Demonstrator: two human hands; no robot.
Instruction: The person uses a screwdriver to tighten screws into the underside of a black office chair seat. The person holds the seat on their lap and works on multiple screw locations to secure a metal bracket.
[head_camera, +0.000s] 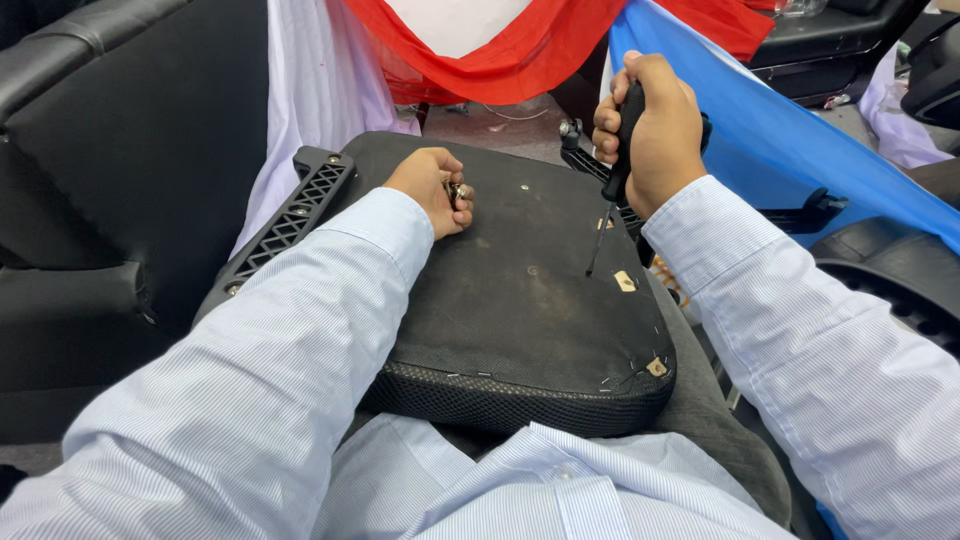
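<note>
An upturned black office chair seat (510, 300) lies across my lap, its dusty fabric underside facing up. My right hand (655, 135) grips a black-handled screwdriver (612, 185) upright, with the tip resting on the seat's underside near its right edge. My left hand (432, 188) rests on the seat near its far left part, fingers closed on a few small metal screws (457, 190). A black plastic armrest bracket (290, 220) is attached along the seat's left edge, and another armrest (600, 165) sits behind my right hand.
A black leather seat back (120, 170) stands at the left. Red cloth (520, 50), white cloth (310, 80) and blue cloth (790, 150) hang beyond the seat. More black chair parts (890, 280) lie at the right.
</note>
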